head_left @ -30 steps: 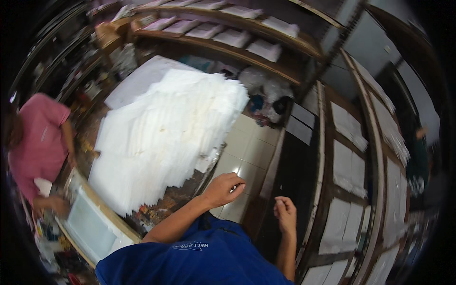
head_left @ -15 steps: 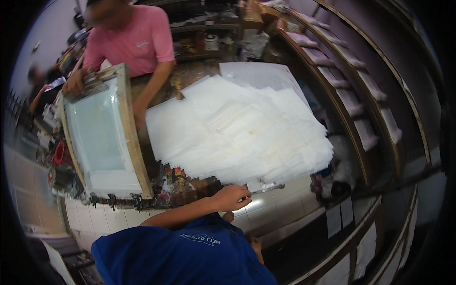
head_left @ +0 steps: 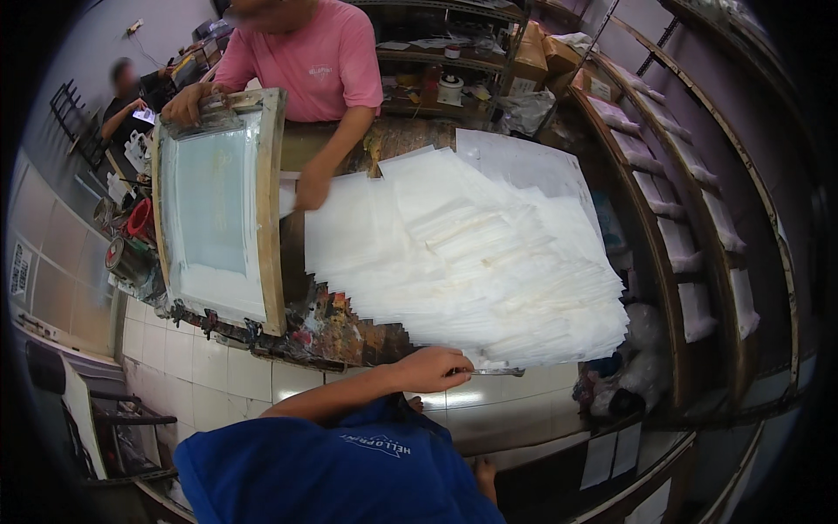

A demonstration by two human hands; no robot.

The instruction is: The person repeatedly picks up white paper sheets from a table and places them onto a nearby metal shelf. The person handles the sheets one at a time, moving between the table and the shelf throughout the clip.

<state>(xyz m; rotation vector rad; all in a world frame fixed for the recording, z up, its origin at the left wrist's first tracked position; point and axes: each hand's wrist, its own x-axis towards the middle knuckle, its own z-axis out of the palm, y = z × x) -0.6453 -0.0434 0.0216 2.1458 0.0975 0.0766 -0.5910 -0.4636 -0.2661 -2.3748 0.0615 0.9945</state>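
My left hand (head_left: pixel 434 369) hangs beside the near edge of a broad spread of overlapping white sheets (head_left: pixel 489 253). Its fingers are loosely curled, and nothing shows in them. My right hand is out of the picture. Across the table, a co-worker in a pink shirt (head_left: pixel 327 65) grips the top of a tilted wooden-framed printing screen (head_left: pixel 214 201) with one hand (head_left: pixel 183 105). The co-worker's other hand (head_left: pixel 312 188) is between the screen and the sheets, at a small white piece (head_left: pixel 287 194), perhaps a sheet.
A paint-stained table (head_left: pixel 349 327) bears the sheets and screen. Cans (head_left: pixel 127 258) and a red container (head_left: pixel 140 218) stand at its left. On the right are slanted racks with white bundles (head_left: pixel 681 244), and clear plastic bags (head_left: pixel 646 336) below. Another person (head_left: pixel 127 96) is far left.
The view has shifted, so the table and screen appear farther right. A white piece now shows at the co-worker's lower hand. My left hand stays loosely curled near the sheets' edge.
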